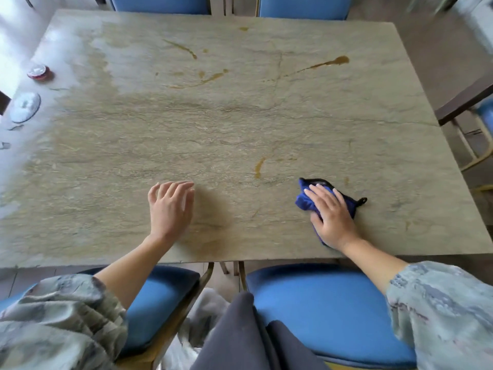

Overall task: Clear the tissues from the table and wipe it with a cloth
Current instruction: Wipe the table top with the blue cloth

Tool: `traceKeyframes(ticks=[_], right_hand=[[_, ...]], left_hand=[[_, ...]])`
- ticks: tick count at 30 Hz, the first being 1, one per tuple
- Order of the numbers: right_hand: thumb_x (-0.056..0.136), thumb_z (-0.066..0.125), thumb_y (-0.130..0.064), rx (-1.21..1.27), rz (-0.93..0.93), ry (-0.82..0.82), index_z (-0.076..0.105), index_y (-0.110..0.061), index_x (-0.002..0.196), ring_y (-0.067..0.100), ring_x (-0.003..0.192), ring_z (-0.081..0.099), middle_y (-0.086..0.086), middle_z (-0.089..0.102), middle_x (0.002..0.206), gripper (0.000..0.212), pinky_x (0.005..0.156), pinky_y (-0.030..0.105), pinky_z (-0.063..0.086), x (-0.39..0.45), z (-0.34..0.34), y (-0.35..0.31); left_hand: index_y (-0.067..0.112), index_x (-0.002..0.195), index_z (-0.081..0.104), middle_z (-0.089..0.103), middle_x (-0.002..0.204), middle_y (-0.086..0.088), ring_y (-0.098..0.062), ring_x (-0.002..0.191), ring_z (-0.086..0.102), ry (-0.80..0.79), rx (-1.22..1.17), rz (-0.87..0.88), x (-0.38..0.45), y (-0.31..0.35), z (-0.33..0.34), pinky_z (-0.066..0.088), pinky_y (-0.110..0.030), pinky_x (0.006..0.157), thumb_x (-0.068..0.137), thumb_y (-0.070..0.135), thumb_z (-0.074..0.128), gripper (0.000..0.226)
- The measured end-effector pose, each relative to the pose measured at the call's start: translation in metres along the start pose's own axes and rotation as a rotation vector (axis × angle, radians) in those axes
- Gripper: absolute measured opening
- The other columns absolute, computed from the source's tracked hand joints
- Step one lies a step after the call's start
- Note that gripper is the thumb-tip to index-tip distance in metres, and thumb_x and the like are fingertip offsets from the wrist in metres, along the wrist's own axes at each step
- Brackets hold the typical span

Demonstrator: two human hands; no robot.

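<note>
The table is being flanked by chairs: two tucked in at the near edge, two more at the far edge. A cloth is being pressed flat onto the near-right part of the top under the right hand, while the left hand is being rested near the middle of the near edge, well apart from it. Spill streaks are lying across the far half (one more just beyond the cloth). Two small round items are sitting at the left edge.
</note>
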State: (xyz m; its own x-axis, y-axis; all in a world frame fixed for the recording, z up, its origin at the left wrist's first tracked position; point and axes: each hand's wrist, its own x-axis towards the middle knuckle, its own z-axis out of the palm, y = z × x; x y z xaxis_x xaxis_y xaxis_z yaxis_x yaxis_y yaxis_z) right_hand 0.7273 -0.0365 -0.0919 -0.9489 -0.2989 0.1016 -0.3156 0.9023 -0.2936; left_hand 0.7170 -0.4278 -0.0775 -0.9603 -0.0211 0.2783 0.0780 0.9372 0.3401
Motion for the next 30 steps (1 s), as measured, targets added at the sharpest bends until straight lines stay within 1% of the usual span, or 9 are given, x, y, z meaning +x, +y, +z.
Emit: traceKeyframes(ticks=[5,7,10,14,16,19,23,26,30], right_hand=[[0.083,0.041,-0.025,-0.053,0.507,0.191,0.053,-0.012,0.131,0.028,0.13,0.045,0.01,0.053,0.137,0.051,0.107,0.052,0.027,0.018,0.021,-0.049],[0.087,0.039,-0.026,-0.048,0.534,0.216,0.05,-0.011,0.134,0.029,0.133,0.043,0.011,0.051,0.139,0.051,0.108,0.053,0.026,0.025,0.031,-0.078],[0.087,0.039,-0.026,-0.021,0.184,0.073,0.049,-0.012,0.137,0.027,0.134,0.041,0.008,0.048,0.143,0.052,0.107,0.056,0.03,0.023,0.036,-0.085],[0.083,0.045,-0.022,-0.017,-0.268,-0.072,0.048,-0.018,0.138,0.019,0.138,0.036,0.002,0.046,0.146,0.056,0.114,0.047,0.022,0.012,0.011,-0.016],[0.082,0.046,-0.022,-0.018,-0.162,0.009,0.05,-0.019,0.138,0.018,0.137,0.038,0.002,0.047,0.145,0.056,0.113,0.048,0.026,0.003,-0.001,0.024],[0.084,0.044,-0.024,-0.037,0.27,0.221,0.055,-0.015,0.132,0.025,0.13,0.047,0.008,0.054,0.137,0.05,0.106,0.052,0.033,0.005,-0.007,0.062],[0.083,0.046,-0.019,-0.065,0.709,0.355,0.052,-0.008,0.129,0.034,0.13,0.044,0.015,0.054,0.135,0.048,0.103,0.057,0.03,0.052,0.009,0.034],[0.084,0.053,-0.015,-0.019,0.73,0.365,0.05,-0.008,0.131,0.033,0.133,0.041,0.014,0.051,0.138,0.047,0.106,0.057,0.026,0.085,0.024,-0.01],[0.086,0.049,-0.017,0.008,0.428,0.262,0.05,-0.011,0.133,0.03,0.132,0.042,0.01,0.051,0.138,0.048,0.108,0.052,0.025,0.102,0.048,-0.079]], left_hand=[[0.02,0.12,0.061,0.059,0.13,-0.001,-0.024,0.125,0.048,-0.146,-0.019,-0.004,0.021,0.05,0.03,0.026,-0.047,0.109,0.094,0.036,0.043,0.035],[0.019,0.127,0.055,0.05,0.141,-0.004,-0.026,0.135,0.037,-0.194,-0.005,-0.045,0.025,0.065,0.04,0.019,-0.05,0.113,0.095,0.033,0.047,0.035],[0.019,0.135,0.048,0.037,0.151,-0.004,-0.023,0.144,0.021,-0.208,-0.005,-0.098,0.022,0.072,0.048,0.008,-0.048,0.118,0.097,0.04,0.037,0.045],[0.017,0.14,0.041,0.029,0.155,-0.004,-0.019,0.147,0.01,-0.219,-0.004,-0.102,0.022,0.068,0.05,0.0,-0.045,0.12,0.097,0.046,0.027,0.054],[0.016,0.14,0.041,0.029,0.155,-0.004,-0.019,0.148,0.009,-0.221,0.008,-0.099,0.023,0.069,0.05,-0.001,-0.044,0.12,0.097,0.047,0.027,0.055],[0.017,0.14,0.041,0.03,0.154,-0.004,-0.019,0.147,0.01,-0.226,0.017,-0.104,0.024,0.072,0.05,-0.001,-0.045,0.12,0.097,0.046,0.028,0.053],[0.019,0.139,0.042,0.031,0.154,-0.003,-0.019,0.147,0.012,-0.224,0.015,-0.116,0.024,0.071,0.051,0.003,-0.045,0.12,0.097,0.041,0.029,0.05],[0.018,0.138,0.044,0.033,0.153,-0.002,-0.017,0.147,0.014,-0.205,-0.004,-0.131,0.024,0.073,0.051,0.004,-0.043,0.121,0.097,0.037,0.029,0.047],[0.014,0.134,0.049,0.039,0.149,-0.004,-0.018,0.145,0.021,-0.161,-0.017,-0.131,0.025,0.075,0.053,0.009,-0.043,0.12,0.095,0.026,0.031,0.044]])
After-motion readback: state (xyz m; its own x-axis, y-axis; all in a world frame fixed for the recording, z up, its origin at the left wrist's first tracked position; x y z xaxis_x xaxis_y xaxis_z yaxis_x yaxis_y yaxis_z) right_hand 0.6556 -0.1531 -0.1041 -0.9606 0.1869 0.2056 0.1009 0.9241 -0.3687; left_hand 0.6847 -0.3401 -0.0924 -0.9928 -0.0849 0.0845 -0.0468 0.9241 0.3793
